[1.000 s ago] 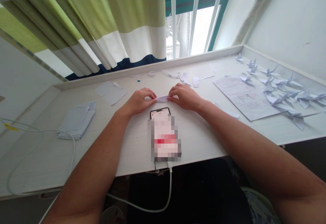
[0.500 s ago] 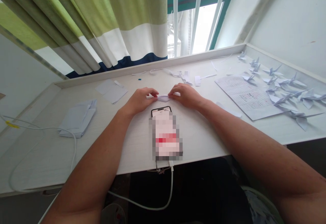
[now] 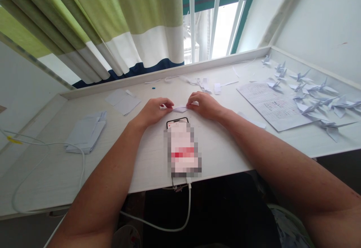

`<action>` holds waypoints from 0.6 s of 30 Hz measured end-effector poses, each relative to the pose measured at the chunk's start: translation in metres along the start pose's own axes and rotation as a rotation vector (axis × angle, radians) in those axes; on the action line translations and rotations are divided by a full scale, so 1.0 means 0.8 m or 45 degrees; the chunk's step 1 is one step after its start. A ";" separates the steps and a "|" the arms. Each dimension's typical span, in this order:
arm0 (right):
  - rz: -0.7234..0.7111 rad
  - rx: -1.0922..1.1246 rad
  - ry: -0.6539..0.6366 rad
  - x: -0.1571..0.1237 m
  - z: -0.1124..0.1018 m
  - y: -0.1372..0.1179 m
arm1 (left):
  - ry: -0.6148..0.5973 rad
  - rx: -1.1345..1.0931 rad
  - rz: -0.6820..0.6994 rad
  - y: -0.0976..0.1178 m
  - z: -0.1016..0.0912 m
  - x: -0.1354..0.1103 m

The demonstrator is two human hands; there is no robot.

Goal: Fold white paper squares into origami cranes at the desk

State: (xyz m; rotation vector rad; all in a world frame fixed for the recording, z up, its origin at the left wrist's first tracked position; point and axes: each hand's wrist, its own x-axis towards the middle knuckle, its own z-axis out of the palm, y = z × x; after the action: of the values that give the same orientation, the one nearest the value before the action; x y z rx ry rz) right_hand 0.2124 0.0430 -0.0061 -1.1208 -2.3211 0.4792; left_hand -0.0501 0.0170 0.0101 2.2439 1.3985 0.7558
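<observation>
A small folded piece of white paper [image 3: 180,109] lies between my two hands, just beyond the phone. My left hand [image 3: 158,109] pinches its left end between thumb and fingers. At the right end, the fingertips of my right hand [image 3: 202,104] are closed on the same paper. The paper's middle shows as a flat, pointed shape; its ends are hidden by my fingers. Nearer to me lies a phone [image 3: 183,146] with its screen lit and mostly blurred, plugged into a white cable [image 3: 190,203].
Several folded paper cranes [image 3: 313,107] stand at the right beside a written sheet [image 3: 278,107]. Stacked paper [image 3: 87,132] and square sheets [image 3: 123,101] lie at the left. Paper strips [image 3: 204,84] are scattered along the back. A cable [image 3: 56,141] loops over the left side.
The paper's upper edge, bowed before, now looks flatter, with a point toward me. Both hands keep their pinch at its ends. The whole view has shifted slightly.
</observation>
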 end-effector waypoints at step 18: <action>-0.020 0.042 0.017 0.002 0.003 0.007 | 0.092 -0.131 0.068 0.005 0.026 0.003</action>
State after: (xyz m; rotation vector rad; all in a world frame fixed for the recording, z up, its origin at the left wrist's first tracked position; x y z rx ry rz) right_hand 0.2133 0.0474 -0.0103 -1.0863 -2.3010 0.5009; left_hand -0.0332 0.0169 -0.0030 2.2019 1.3056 0.9140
